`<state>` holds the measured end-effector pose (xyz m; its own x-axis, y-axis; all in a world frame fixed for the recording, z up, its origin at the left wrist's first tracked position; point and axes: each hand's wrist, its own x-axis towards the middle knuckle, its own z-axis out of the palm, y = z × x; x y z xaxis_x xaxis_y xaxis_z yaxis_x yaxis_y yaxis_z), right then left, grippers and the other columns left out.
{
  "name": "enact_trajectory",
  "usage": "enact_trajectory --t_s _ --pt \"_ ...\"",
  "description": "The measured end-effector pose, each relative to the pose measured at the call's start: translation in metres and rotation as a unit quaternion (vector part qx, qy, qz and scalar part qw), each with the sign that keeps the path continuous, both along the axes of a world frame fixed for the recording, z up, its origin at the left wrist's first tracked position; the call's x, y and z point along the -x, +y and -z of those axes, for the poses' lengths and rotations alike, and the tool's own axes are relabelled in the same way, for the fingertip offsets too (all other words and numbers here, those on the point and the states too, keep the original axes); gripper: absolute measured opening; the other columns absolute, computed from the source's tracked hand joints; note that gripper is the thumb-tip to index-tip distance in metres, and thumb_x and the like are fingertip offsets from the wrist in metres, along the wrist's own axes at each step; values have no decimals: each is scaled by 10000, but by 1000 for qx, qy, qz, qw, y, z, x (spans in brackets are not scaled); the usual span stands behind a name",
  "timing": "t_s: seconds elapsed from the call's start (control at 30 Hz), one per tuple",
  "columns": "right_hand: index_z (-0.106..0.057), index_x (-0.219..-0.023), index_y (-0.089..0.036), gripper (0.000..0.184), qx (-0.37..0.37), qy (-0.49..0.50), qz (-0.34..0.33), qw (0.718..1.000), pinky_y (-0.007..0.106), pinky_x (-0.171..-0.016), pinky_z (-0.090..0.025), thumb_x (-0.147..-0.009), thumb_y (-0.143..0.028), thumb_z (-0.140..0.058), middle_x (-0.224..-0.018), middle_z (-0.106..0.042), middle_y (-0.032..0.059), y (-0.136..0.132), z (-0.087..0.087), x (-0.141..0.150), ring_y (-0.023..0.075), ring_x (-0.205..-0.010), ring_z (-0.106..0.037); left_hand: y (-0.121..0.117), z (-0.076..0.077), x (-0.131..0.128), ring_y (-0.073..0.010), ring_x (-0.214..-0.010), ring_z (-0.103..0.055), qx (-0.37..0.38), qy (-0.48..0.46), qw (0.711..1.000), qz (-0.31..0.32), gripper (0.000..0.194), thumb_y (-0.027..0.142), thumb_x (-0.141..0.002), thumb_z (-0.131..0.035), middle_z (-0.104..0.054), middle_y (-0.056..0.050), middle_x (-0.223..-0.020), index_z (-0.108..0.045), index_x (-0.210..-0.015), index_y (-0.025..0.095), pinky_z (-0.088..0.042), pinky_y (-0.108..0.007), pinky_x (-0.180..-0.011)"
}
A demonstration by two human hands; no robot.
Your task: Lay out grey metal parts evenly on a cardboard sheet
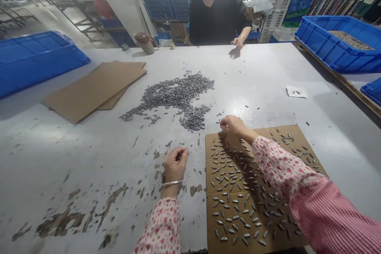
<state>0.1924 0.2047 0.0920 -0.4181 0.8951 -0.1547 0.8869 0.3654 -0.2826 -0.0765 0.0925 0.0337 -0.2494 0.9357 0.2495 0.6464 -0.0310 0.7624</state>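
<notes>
My left hand [175, 165], with a bangle at its wrist, rests on the white table left of the cardboard sheet [210, 242]. Its fingers are curled closed, and whatever they hold is hidden. Over the far left corner of that sheet, my right hand [233, 126] is closed in a pinch; I cannot make out what is between the fingertips. Small grey metal pieces [262, 242], slim and pointed, lie spaced apart across the cardboard. Beyond both hands spreads a loose pile of the same metal pieces [175, 93], with a few strays near my right fingers.
Two flat cardboard sheets [95, 87] lie left of the pile, near a blue crate [38, 61]. A brown mug [145, 43] stands at the far edge. Opposite, a person in black [220, 16] has one hand above the table. A blue tray [336, 53] stands right.
</notes>
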Motion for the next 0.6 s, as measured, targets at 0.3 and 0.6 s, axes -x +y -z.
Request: enact_trajectory --t_s 0.3,0.6 --pt "-668 -1048 -176 263 -19 -42 15 999 309 -821 -419 -900 -191 -451 -1117 -629 118 22 3 20 225 -1025 -557 -1 3 3 -127 -690 -565 8 -6 1000 -28 276 428 -801 -584 -649 -11 -768 -679 -840 172 -468 -239 -673" --pt "-694 -921 -217 144 15 5 -148 989 258 -747 -359 -862 -216 -563 -965 -668 47 -18 -17 -21 168 -892 -569 2 0 -1 -116 -663 -550 -7 -7 1000 -29 260 414 -783 -597 -637 -3 -748 -679 -821 170 -460 -233 -653"
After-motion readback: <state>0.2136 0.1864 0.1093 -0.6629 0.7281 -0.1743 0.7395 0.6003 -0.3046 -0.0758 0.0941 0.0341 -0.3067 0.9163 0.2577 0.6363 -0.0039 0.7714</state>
